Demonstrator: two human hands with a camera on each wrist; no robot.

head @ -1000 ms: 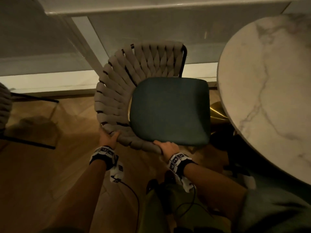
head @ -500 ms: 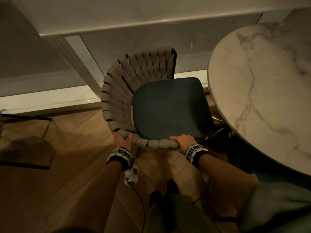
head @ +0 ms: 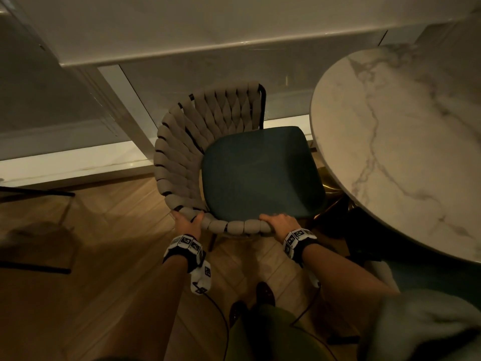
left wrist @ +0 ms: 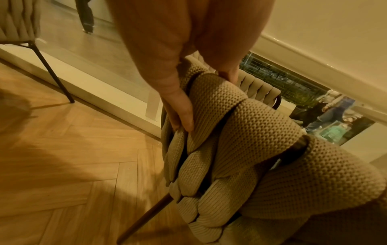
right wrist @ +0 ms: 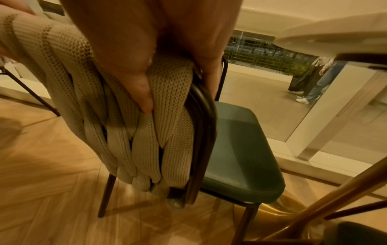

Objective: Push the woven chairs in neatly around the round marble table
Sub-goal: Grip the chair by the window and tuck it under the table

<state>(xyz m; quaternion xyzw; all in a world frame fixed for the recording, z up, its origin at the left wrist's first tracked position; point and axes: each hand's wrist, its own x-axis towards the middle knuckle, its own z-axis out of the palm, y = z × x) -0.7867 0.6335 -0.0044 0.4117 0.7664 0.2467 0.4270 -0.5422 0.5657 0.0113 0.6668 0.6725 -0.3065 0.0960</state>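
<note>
A woven chair (head: 182, 157) with grey braided back and dark teal seat (head: 260, 175) stands left of the round marble table (head: 406, 142), its seat's right edge just under the tabletop rim. My left hand (head: 187, 222) grips the near left curve of the woven backrest (left wrist: 240, 119), thumb outside and fingers wrapped over the top. At the backrest's near right end my right hand (head: 277, 224) grips the weave and the dark metal frame (right wrist: 205, 116). The teal seat (right wrist: 240, 149) shows past my right fingers (right wrist: 144, 92). The table's gold base (right wrist: 272, 210) lies low on the right.
Another woven chair (left wrist: 18, 21) with thin black legs (head: 36, 194) stands at the left. A white sill and glass wall (head: 78, 162) run close behind the chair. Wooden herringbone floor (head: 91, 295) lies below me, with my shoes (head: 264, 293) near the chair.
The chair has slid right, toward the table, with both hands still gripping its backrest. The seat's right edge now reaches the tabletop rim.
</note>
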